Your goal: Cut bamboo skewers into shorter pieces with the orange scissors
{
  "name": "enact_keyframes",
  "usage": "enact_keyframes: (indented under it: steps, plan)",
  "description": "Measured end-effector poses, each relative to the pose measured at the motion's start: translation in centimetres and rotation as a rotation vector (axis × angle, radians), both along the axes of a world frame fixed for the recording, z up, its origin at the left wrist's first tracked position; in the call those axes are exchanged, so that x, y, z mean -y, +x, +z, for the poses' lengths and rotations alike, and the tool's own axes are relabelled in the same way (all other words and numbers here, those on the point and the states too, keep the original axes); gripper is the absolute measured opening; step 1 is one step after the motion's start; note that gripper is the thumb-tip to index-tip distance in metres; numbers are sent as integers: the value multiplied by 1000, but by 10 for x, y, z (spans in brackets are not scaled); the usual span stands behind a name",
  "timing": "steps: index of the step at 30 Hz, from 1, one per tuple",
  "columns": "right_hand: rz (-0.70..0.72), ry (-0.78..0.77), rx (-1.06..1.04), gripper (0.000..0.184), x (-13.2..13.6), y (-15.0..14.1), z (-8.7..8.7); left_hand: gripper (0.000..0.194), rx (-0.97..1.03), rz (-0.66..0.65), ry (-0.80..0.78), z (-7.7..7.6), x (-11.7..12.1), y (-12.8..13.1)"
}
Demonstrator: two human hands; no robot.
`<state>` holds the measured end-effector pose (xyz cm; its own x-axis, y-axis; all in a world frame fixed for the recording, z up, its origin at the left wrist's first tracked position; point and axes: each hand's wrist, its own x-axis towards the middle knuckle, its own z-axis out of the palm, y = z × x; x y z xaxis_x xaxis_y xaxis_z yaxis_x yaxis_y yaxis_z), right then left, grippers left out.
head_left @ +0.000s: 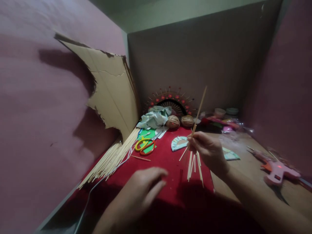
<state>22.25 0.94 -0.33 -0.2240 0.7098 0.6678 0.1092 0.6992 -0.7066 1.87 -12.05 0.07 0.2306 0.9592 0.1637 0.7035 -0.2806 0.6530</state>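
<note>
My right hand [207, 149] pinches a thin wooden stick [200, 105], which points up and slightly right. Below that hand several more thin sticks [194, 165] fan out over the red cloth [168, 165]; whether they are held or lie there I cannot tell. My left hand [146, 187], a little blurred, hovers over the cloth's near part with thumb and fingers apart and nothing between them. Just behind the right hand lies a half-ring piece [177, 144] covered in pale patterned fabric. Scissors [148, 144] with yellow and orange handles rest on green sheets beyond my left hand.
Many loose sticks [110, 162] lie along the left wall beside a white cable [90, 195]. Torn cardboard [112, 87] leans there. Twine balls [173, 122] and crumpled fabric [154, 118] sit before a decorated fan [170, 97]. A pink glue gun [278, 169] lies at right.
</note>
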Motion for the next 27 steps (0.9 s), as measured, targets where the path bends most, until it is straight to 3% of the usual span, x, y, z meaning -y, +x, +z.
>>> enact_keyframes:
  steps: [4, 8, 15, 21, 27]
  plan:
    - [-79, 64, 32, 13, -3, -3, 3, 24, -30, -89, 70, 7, -87, 32]
    - [-102, 126, 101, 12, -6, -6, 0, 5, -61, -305, 15, -1, -129, 46]
    - [-45, 45, 94, 11, -5, -5, -2, 12, -91, -406, 27, -16, -135, 41]
    - [10, 12, 7, 8, -4, -5, 5, 19, -117, -439, -45, -14, -136, 44]
    - [147, -259, -258, 10, -9, -7, 11, 17, -112, -451, -3, -17, -143, 41]
